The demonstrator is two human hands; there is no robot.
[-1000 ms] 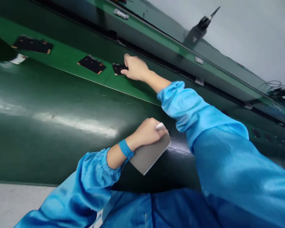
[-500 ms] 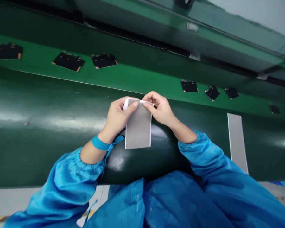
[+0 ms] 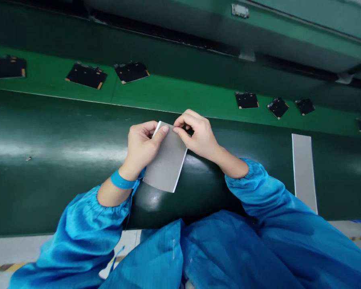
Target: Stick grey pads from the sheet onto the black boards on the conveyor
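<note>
A thin grey rectangular sheet with white edges (image 3: 165, 160) is held up over the dark green bench, its lower end slanting to the left. My left hand (image 3: 142, 142) grips its upper left side, thumb on the grey face and fingers behind. At the top right corner, my right hand (image 3: 197, 132) pinches with thumb and forefinger at the sheet's edge; whether a film or flap sits between those fingertips is too small to tell. A blue wrist strap (image 3: 123, 180) circles my left wrist.
A second long grey strip (image 3: 304, 172) lies on the bench (image 3: 63, 192) at the right. Beyond, a brighter green belt (image 3: 174, 94) carries several black boards, such as one board (image 3: 86, 75) at left and another board (image 3: 246, 100) at right. A small bit (image 3: 29, 159) lies at the left.
The sheet has tilted, its lower end swinging left. A white fold seen at its top edge no longer shows. Both hands shifted slightly left and remain at the top.
</note>
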